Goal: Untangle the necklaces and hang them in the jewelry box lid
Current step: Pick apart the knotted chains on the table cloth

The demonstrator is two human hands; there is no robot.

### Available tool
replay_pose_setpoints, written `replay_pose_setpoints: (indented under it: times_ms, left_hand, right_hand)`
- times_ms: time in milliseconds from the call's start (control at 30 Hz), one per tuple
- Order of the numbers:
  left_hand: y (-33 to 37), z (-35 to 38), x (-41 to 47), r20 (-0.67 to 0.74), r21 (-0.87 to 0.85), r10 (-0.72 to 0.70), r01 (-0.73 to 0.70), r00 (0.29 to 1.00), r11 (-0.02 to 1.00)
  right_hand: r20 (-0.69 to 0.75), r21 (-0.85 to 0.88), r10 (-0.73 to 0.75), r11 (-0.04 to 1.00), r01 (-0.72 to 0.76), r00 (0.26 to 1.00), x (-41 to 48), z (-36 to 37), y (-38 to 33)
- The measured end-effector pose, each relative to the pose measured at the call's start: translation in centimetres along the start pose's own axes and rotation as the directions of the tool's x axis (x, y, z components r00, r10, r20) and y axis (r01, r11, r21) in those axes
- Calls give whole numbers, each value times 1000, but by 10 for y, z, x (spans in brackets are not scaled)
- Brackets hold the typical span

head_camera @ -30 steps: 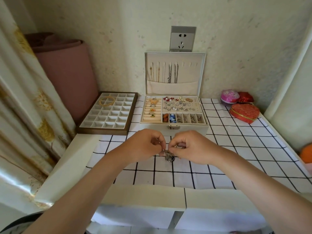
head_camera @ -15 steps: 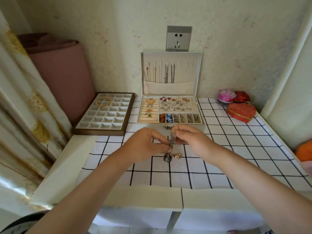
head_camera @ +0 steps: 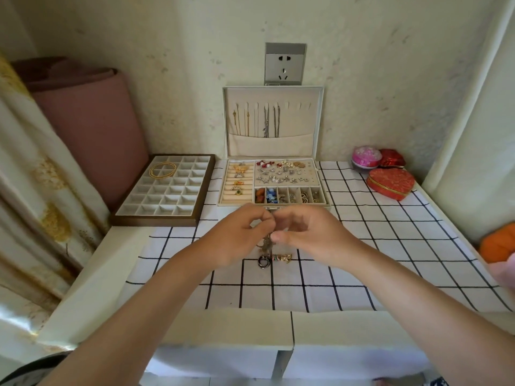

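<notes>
A tangled clump of necklaces (head_camera: 268, 244) hangs between my two hands just above the checked cloth. My left hand (head_camera: 239, 235) pinches its upper part and my right hand (head_camera: 309, 232) pinches it from the right side. Below the clump a dark ring and small gold pieces (head_camera: 274, 259) lie on the cloth. Behind my hands stands the white jewelry box (head_camera: 320, 185), its lid (head_camera: 317, 121) upright against the wall. Several chains (head_camera: 264, 121) hang inside the lid above a fabric pocket.
A brown compartment tray (head_camera: 164, 190) with a gold chain sits left of the box. A red heart-shaped box (head_camera: 390, 183), a pink round tin (head_camera: 365, 158) and a small red box (head_camera: 391, 158) stand at the back right. An orange object (head_camera: 498, 246) lies at the right edge.
Both hands rose from the cloth with the tangled clump, which now dangles between them. The dark ring and gold pieces stayed on the cloth.
</notes>
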State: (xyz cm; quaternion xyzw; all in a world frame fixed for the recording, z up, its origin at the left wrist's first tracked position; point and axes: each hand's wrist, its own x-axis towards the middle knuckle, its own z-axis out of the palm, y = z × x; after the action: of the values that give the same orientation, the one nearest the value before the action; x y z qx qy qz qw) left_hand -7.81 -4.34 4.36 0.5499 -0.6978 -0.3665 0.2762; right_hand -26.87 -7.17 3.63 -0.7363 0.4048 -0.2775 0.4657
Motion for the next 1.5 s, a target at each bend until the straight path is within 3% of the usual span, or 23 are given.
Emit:
replay_pose_setpoints:
  times_ms: [100,267,367,467,533,600,767,1000,1133,1233,1300,1367,1433,1500]
  left_hand:
    - [-1,0,5,-2,41,34,-34,999,999]
    - [1,-6,8,-82,279,74,-48,994,959]
    - [5,-6,9,-63,149,29,-19,998,989]
    - [10,-1,9,-60,74,39,-35,997,997]
    - [12,0,10,-42,87,40,-36,998,996]
    - [14,0,10,6,127,22,-23,1000,992]
    - [18,3,9,52,187,105,-113,993,976]
    - [26,17,10,30,166,25,-29,999,986]
    - [28,20,11,88,249,36,-57,995,967]
    - [27,23,13,110,216,10,-34,994,976]
    - [28,25,16,81,194,-35,18,996,981]
    - [31,27,19,53,133,-107,99,993,986]
    - [35,29,20,53,-29,-217,219,975,975]
    - [37,30,21,66,-200,-310,317,948,927]
  right_hand:
    - [-60,-36,-20,999,18,998,0,-1,-3]
    - [-167,-96,4,995,-20,986,0,-16,-2]
    - [-127,132,109,987,-92,986,-2,-21,-2]
    - [13,482,212,855,-192,977,-3,-21,-3]
    - [22,539,244,814,-217,970,-2,-22,-3]
    - [39,518,233,826,-219,972,-2,-25,-1]
    - [57,284,202,936,-210,978,-6,-40,2]
    - [-127,119,231,969,-216,965,-7,-48,15]
    - [-243,-14,136,990,-143,960,-14,-50,11]
    - [-333,-110,32,991,-73,942,-17,-52,9]
    - [-389,-87,-2,996,-34,921,-17,-53,13]
    - [-417,41,4,999,14,909,-16,-53,17]
    - [-367,233,36,971,55,929,-17,-54,18]
    - [-295,266,20,962,62,955,-20,-54,19]
